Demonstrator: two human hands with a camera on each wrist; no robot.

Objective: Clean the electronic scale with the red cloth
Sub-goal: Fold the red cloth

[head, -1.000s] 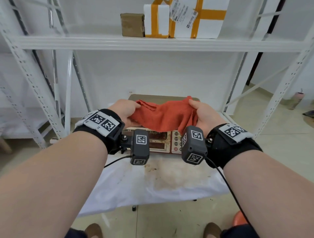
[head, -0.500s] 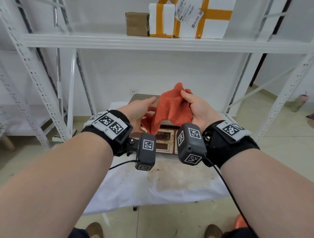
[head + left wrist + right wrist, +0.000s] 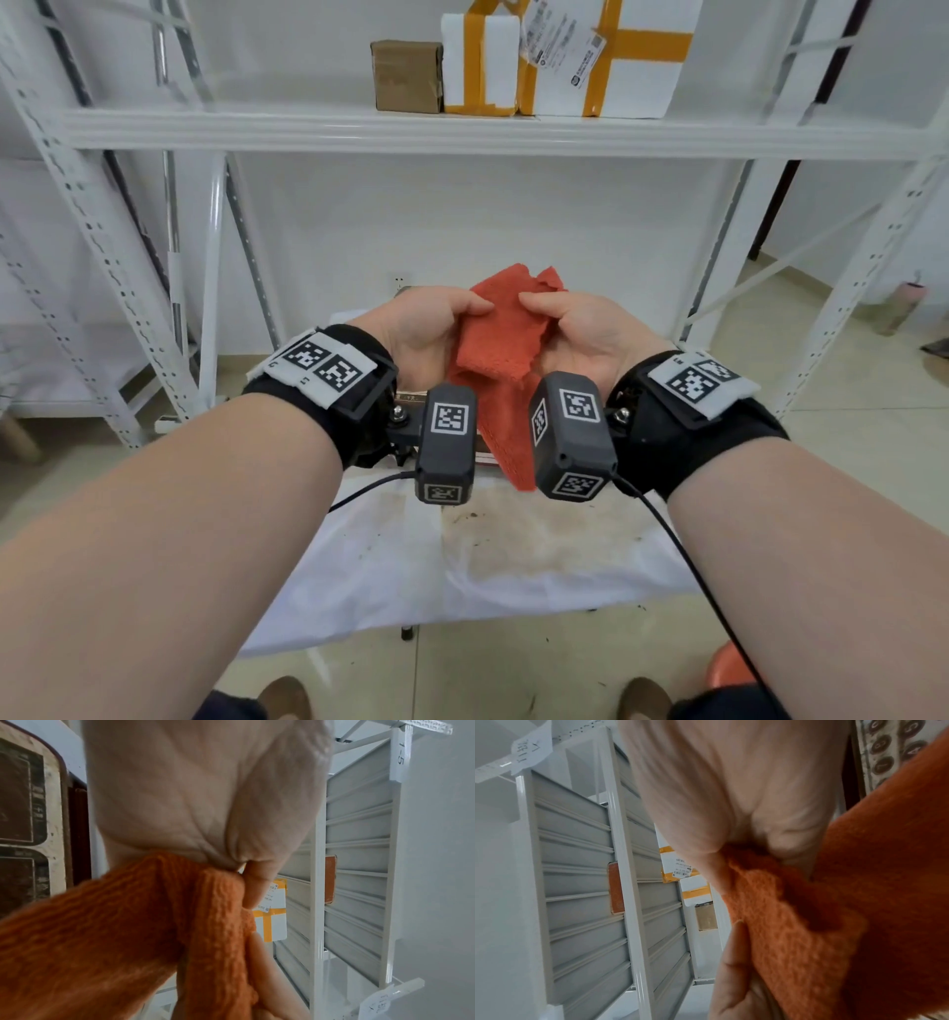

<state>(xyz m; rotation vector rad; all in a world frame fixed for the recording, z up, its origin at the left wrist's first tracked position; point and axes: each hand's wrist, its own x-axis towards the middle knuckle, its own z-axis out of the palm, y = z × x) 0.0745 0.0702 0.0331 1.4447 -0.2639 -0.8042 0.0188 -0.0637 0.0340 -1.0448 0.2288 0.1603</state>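
Both hands grip the red cloth (image 3: 500, 354) between them, left hand (image 3: 426, 329) and right hand (image 3: 585, 334) pinching its bunched folds with thumbs on top. It hangs just above the scale (image 3: 411, 398), which sits on the white-covered table (image 3: 462, 575) below and slightly beyond the hands, mostly hidden, about equally near each. Shelf tags read "1-5" (image 3: 400, 754); the parcel label (image 3: 562, 36) is too small to read.

- Left hand (image 3: 195, 787) fills the frame's top, thumb and fingers pinching the red cloth (image 3: 123, 933).
- Electronic scale (image 3: 28, 811) panel at nine o'clock.
- White shelving (image 3: 359, 862), taped parcel (image 3: 273, 920) toward three o'clock.
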